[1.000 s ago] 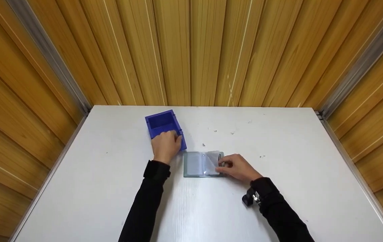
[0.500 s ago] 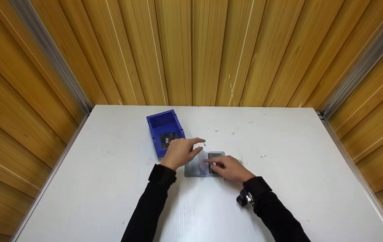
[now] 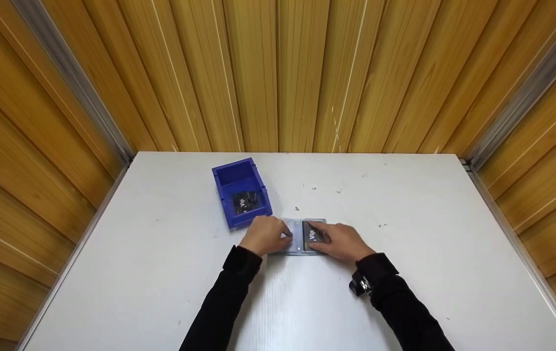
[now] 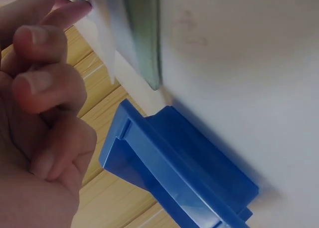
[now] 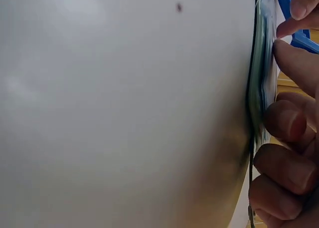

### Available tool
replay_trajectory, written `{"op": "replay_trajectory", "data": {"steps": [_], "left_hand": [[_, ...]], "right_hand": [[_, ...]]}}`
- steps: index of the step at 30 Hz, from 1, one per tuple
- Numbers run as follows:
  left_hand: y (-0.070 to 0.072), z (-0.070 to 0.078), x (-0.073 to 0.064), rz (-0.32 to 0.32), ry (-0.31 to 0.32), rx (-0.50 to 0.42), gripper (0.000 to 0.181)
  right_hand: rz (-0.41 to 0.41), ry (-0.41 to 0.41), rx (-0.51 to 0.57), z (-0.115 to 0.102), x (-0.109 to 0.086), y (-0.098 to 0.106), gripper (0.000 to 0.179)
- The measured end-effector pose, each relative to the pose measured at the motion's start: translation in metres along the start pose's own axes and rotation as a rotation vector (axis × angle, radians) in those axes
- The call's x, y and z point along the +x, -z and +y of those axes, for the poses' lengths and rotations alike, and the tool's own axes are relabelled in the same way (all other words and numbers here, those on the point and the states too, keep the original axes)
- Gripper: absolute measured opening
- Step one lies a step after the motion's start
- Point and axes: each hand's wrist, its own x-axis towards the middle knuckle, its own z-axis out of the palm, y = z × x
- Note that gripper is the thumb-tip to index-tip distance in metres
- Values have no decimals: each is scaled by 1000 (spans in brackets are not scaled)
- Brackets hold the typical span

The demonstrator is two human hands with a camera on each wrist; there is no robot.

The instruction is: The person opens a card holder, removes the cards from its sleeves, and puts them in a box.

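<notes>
A small card holder (image 3: 299, 253) lies spread on the white table, its clear pages showing. Its right-hand page bears a black card (image 3: 312, 235) printed "Vip". My right hand (image 3: 342, 240) rests on that page, thumb and forefinger at the card and holder edge; in the right wrist view its other fingers (image 5: 283, 170) curl beside the holder. My left hand (image 3: 263, 235) pinches at the left-hand pages with thumb and forefinger. The left wrist view shows a clear page (image 4: 106, 43) at these fingertips and the remaining fingers (image 4: 50, 91) curled in.
A blue plastic box (image 3: 226, 203) stands just behind my left hand, with black cards (image 3: 245, 202) lying in it. Small dark marks dot the table (image 3: 405, 292). Wood-patterned panels (image 3: 258, 73) rise at the back and both sides.
My left hand has come out of the blue box and down to the holder's left side. A clear page has turned leftward, uncovering the black card; my right hand now rests over it.
</notes>
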Motion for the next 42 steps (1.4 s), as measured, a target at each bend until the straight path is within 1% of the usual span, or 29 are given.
{"op": "replay_trajectory", "data": {"steps": [3,6,11,13,17,21,24,26,30,31,34,37,39,42], "left_hand": [[0,-1,-1,7,5,28,12],[-1,-3,-4,17,20,41,12],[-3,-5,-7,37,28,43,13],[-3,-6,-8,39,29,40,14],[-4,-9,-10,29,41,12,15],[-5,-13,-11,25,67,-27,17],[-6,-14,-12,40,75,-63,14],[-6,-14,-12,55,67,-93,13],[-9,-7,-7,87,49,-178,17],[-10,-3,-5,86,46,-195,17],[-14,8,4,59,62,-223,18],[-18,17,10,41,100,-241,15],[-20,21,12,55,132,-267,13],[-22,25,13,82,193,-337,13]], "right_hand": [[-1,-32,-3,4,-2,3,71],[-7,-42,4,9,-3,6,74],[-51,-64,49,19,-4,10,81],[-68,-59,70,23,-4,11,83],[-76,-47,103,28,-5,13,84],[-76,-44,119,30,-5,13,84],[-75,-35,127,31,-6,12,84],[-75,-36,128,32,-6,12,84],[-85,-44,136,33,-6,14,84],[-86,-44,141,33,-6,15,83],[-81,-36,155,34,-6,14,83],[-82,-34,161,34,-6,13,83],[-85,-36,162,34,-6,12,83],[-86,-33,158,34,-6,12,82]]}}
